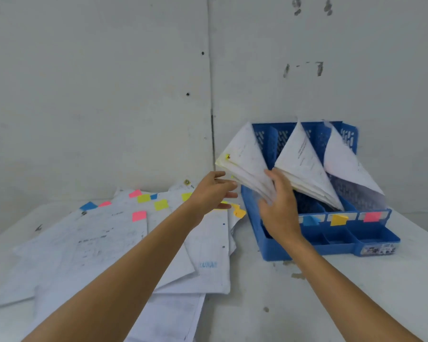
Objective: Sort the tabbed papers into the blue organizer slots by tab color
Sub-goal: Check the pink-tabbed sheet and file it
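The blue organizer (371, 239) stands on the desk (307, 304) at 3 o'clock, back against the wall (109, 82), its 3 slots running front to back toward 12 o'clock. The front rail carries 3 markers from 9 to 3 o'clock: blue marker (309, 220), yellow marker (338, 219), pink marker (371, 216). Each slot holds papers standing on edge, 1 corner pointing to 12 o'clock, the sheets leaning toward 10 o'clock. The left-slot stack (245, 156) has its lower edge running from 10 to 4 o'clock and shows a yellow tab (226, 157) at its 9 o'clock corner. The middle-slot stack (302, 159) and the right-slot sheets (344, 161) lean the same way. The right hand (279, 211) is at the lower end of the left-slot stack, back of the hand to the camera; the paper there is blurred and its fingers are hidden, so I cannot tell whether it grips. The left hand (210, 191) reaches in from 8 o'clock with fingers (229, 186) extended, spread and holding nothing, tips just beside the stack's 9 o'clock corner; contact cannot be confirmed. The loose pile (109, 243) lies flat at 8 o'clock, long axis toward 1 o'clock, with pink, yellow and blue tabs at the wall end.
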